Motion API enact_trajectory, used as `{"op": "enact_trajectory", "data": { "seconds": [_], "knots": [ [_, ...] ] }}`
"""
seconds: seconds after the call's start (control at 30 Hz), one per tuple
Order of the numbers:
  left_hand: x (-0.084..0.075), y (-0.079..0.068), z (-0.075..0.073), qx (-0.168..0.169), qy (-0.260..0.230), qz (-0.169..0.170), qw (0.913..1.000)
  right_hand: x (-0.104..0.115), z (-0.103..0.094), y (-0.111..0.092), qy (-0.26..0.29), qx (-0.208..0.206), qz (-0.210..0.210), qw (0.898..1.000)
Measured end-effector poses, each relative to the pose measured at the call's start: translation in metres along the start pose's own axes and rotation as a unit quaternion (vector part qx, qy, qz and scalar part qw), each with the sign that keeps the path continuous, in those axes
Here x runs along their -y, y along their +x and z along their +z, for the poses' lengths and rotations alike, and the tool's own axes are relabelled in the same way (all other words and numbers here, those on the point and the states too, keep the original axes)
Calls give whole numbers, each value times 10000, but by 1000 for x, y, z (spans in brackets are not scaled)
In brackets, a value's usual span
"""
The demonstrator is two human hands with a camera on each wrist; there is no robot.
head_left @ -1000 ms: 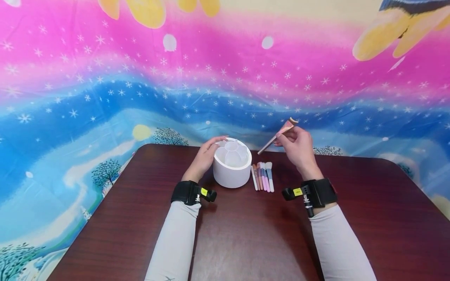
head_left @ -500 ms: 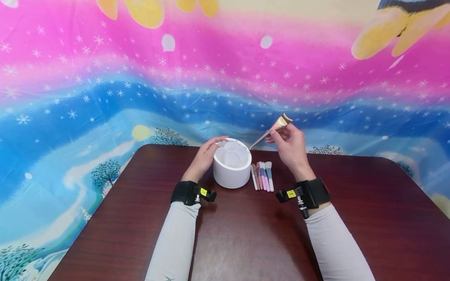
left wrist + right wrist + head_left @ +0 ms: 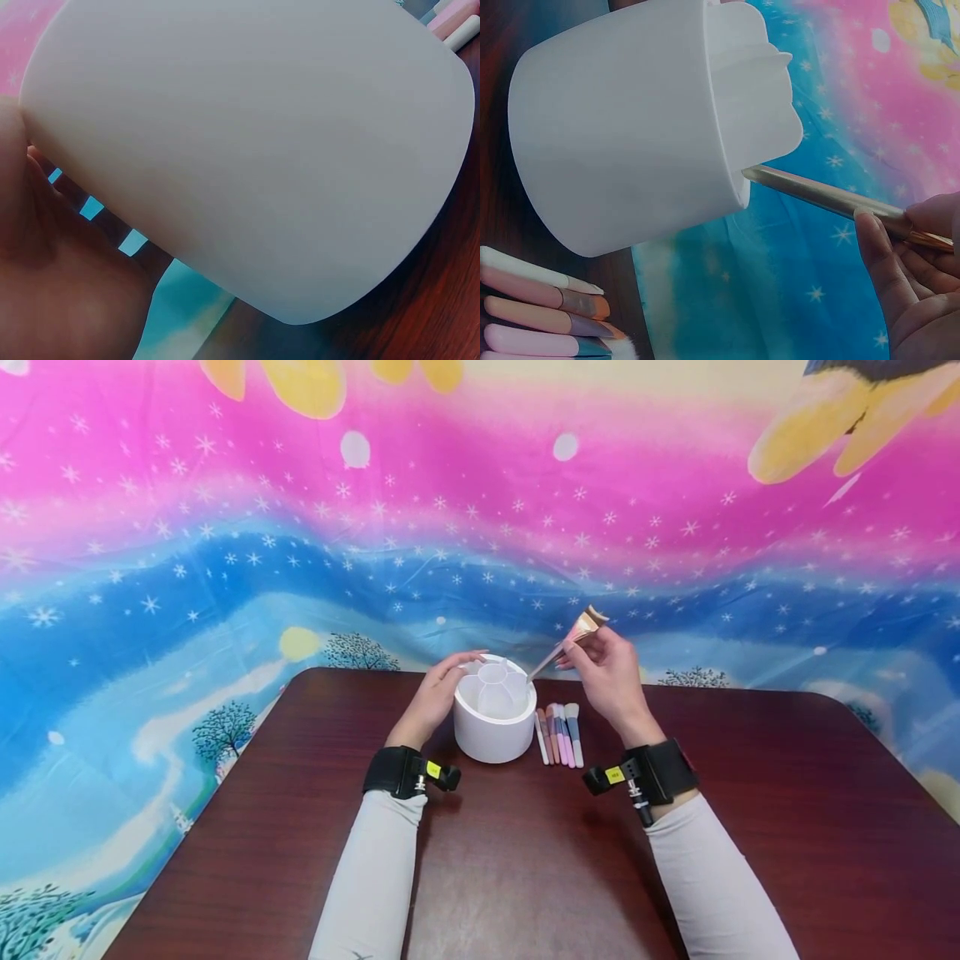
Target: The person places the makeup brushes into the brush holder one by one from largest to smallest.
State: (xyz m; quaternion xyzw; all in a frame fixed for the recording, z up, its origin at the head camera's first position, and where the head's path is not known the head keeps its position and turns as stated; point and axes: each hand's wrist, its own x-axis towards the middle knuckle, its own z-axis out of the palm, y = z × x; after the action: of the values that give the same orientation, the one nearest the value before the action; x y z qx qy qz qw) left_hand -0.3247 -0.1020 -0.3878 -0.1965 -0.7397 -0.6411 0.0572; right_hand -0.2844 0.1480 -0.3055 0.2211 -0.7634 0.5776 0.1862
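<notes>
A round white holder [image 3: 493, 737] stands on the table, with a white petal-shaped divider [image 3: 501, 697] inside. My left hand [image 3: 427, 702] grips its left side, fingertips at the rim; in the left wrist view the holder's wall [image 3: 255, 150] hides part of the fingers. My right hand [image 3: 613, 681] pinches a makeup brush [image 3: 546, 664] near its gold-and-pink head, which points up to the right. In the right wrist view, the tip of the brush's metallic handle [image 3: 817, 191] is at the holder's rim, between wall and divider.
Several makeup brushes [image 3: 559, 735] lie side by side on the dark wooden table [image 3: 517, 860], just right of the holder. A patterned cloth [image 3: 450, 527] hangs behind the table's back edge.
My right hand has moved left and slightly down, bringing the brush's handle tip from beside the holder to its right rim. My left hand and the holder have stayed put.
</notes>
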Motion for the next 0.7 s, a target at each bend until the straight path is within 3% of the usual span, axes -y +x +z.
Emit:
{"op": "enact_trajectory", "data": {
  "seconds": [0.2, 0.47, 0.7],
  "knots": [
    [-3, -1, 0, 10, -46, -73, 10000, 0, 4, -1, -60, 98, 28, 9999],
    [-32, -12, 1, 161, -9, -135, 9998, -2, 6, -2, -286, 269, -64, 9992],
    [-35, -12, 2, 149, 44, -83, 9998, -4, 8, -2, -225, 437, -7, 9988]
  ]
}}
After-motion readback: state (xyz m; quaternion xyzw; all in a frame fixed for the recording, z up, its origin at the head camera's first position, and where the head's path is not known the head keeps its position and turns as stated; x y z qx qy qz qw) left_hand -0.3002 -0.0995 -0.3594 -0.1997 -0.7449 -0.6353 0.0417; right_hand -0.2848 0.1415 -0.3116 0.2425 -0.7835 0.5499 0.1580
